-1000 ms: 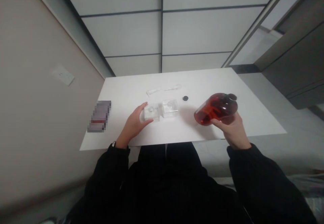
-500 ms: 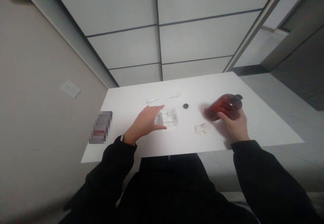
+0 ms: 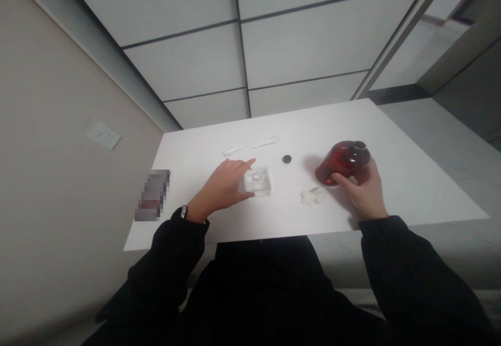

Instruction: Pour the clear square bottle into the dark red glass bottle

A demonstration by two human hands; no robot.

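The bottle (image 3: pixel 341 164) and the box (image 3: pixel 260 183) stand well apart on the right and left sides of the table (image 3: pixel 415 184), and the bottle's base is the end toward the box. Its long axis slants from that base toward the far right corner, so the uncapped mouth points away from the box. The right hand (image 3: pixel 363 193) is wrapped round the bottle from its right; I can't tell whether the base touches the table. The left hand (image 3: pixel 222 188) is nearer the box, its thumb and fingers spread wide about the near and far sides, just at the left; whether they press on it is unclear.

A black cap (image 3: pixel 287 159) lies between box and bottle, a little toward the far edge, with a crumpled white scrap (image 3: pixel 312 196) nearer the front edge. Two clear utensils (image 3: pixel 266 142) lie beyond the box. A pixelated item (image 3: pixel 152 195) rests by the left edge.

The table is white and smooth. Around it are a plain wall (image 3: pixel 58 142) with a socket (image 3: pixel 104 135) at left, pale panels (image 3: pixel 183 64) beyond, and a light floor (image 3: pixel 415 121) at right.
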